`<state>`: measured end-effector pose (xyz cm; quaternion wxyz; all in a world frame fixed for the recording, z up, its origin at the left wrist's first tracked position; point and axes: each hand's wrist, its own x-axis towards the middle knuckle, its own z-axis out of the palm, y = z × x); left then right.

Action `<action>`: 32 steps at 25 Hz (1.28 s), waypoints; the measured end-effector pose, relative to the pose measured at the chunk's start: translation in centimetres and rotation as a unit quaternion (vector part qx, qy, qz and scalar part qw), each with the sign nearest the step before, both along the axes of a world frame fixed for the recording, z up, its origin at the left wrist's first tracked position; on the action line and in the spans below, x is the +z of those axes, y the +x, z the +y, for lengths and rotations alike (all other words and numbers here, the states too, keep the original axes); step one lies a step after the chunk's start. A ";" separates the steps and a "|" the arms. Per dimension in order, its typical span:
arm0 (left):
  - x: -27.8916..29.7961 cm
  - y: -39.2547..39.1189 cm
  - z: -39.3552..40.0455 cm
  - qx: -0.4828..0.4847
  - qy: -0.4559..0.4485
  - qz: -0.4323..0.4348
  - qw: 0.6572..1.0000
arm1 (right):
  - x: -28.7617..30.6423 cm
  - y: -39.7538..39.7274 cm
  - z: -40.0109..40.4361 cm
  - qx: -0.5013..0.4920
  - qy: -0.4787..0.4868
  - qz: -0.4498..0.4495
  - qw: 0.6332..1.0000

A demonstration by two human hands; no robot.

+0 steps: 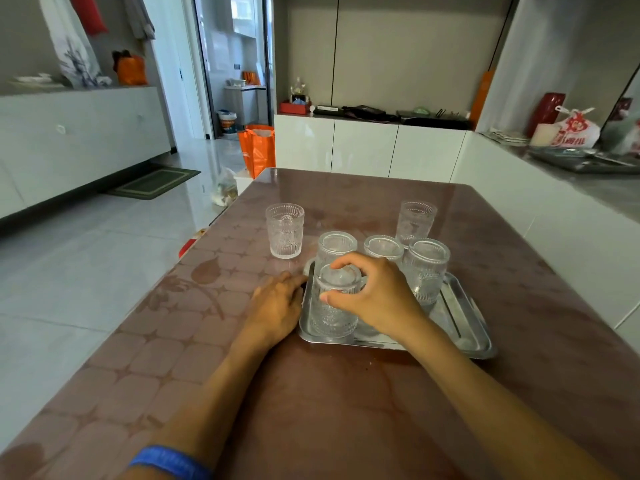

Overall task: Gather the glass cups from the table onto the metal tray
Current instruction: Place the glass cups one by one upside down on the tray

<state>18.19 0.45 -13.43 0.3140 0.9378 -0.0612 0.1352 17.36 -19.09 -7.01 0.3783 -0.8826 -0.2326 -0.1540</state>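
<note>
A metal tray (464, 323) lies on the brown table (311, 393). Several patterned glass cups stand on the tray upside down. My right hand (377, 296) grips the near-left one (332, 306) around its upper part, and that cup rests on the tray's front left corner. Behind it are another inverted cup (336, 245), a middle one (382, 247) and a right one (427, 268). My left hand (277, 310) lies flat on the table against the tray's left edge. Two upright cups stand on the table: one far left (284, 230), one far right (415, 221).
The table's left edge drops to a tiled floor with an orange bag (258, 148). White cabinets (367, 147) run behind the table and along the right, with a counter holding bags and another tray (588, 161).
</note>
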 end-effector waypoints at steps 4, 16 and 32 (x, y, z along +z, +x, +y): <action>0.0 -0.1 -0.1 -0.003 -0.001 0.006 1.000 | -0.6 -0.2 0.4 0.008 0.005 -0.004 1.000; 2.8 4.0 1.3 0.146 -0.355 0.048 0.922 | -6.1 -4.6 -3.7 -0.077 0.071 -0.093 0.990; 5.2 5.9 3.9 0.214 0.048 -0.105 0.970 | -6.1 -4.0 -4.3 -0.083 0.095 -0.087 0.988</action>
